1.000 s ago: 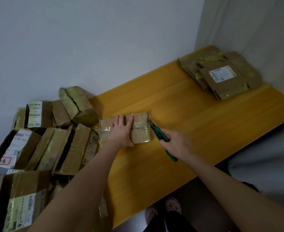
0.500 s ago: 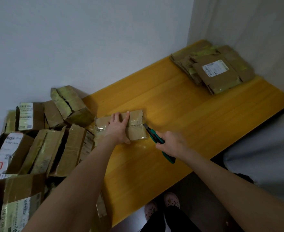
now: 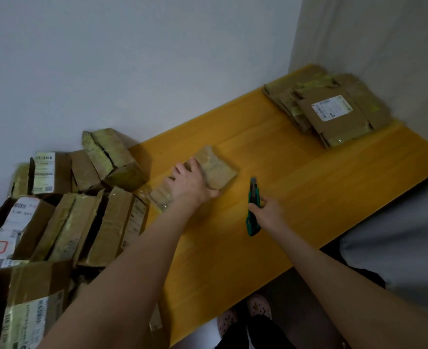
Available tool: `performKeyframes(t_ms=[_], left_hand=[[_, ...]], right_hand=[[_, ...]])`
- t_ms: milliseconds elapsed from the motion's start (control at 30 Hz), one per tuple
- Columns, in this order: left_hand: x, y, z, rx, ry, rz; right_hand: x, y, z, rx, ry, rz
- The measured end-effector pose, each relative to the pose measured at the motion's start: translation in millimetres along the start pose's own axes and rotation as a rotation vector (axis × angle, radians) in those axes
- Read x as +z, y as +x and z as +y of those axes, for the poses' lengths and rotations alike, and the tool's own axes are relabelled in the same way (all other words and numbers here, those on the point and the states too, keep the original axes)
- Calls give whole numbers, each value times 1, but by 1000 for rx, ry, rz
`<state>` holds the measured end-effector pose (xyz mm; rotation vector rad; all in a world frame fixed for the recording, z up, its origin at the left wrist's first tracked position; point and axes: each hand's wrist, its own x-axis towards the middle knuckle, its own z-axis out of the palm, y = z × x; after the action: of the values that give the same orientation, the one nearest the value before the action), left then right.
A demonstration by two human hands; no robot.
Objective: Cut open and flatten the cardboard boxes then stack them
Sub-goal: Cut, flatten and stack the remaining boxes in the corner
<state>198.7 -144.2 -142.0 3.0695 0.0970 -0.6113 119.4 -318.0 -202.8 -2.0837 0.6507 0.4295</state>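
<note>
The small brown taped box (image 3: 218,170) on the yellow table (image 3: 308,197) lies under my left hand (image 3: 191,186), fingers curled over its far edge, thumb at its near corner, forearm stretched forward, while my right hand (image 3: 268,214) grips a green cutter (image 3: 254,210) just beside the box.

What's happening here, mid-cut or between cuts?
Between cuts, it seems. A person is breaking down boxes at a yellow table. The left hand holds a small taped box on the table. The right hand grips a green utility knife, its blade clear of the box. Flattened cardboard is stacked at the far corner, and uncut boxes are piled at the left.
</note>
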Motion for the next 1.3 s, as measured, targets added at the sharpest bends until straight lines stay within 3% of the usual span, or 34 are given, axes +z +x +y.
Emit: performKeyframes(t_ms=[133, 267, 400, 500, 633, 733, 1067, 1300], left_hand=[[0, -3, 2, -147, -108, -83], [25, -15, -28, -173, -151, -163], [41, -24, -49, -149, -154, -142], [41, -26, -48, -104, -77, -101], [43, -29, -52, -68, -82, -102], [50, -29, -60, -64, -113, -113], [50, -15, -34, -113, 23, -54], [37, -6, -22, -102, 87, -95]], right_hand=[[19, 13, 1, 58, -289, -19], [22, 21, 0, 59, -431, -46], [14, 18, -16, -165, -720, 105], [25, 7, -49, -236, -557, 18], [55, -1, -69, 20, -225, -247], [64, 3, -67, 152, -3, -276], [77, 14, -52, 67, -242, -29], [77, 17, -49, 54, -233, -50]])
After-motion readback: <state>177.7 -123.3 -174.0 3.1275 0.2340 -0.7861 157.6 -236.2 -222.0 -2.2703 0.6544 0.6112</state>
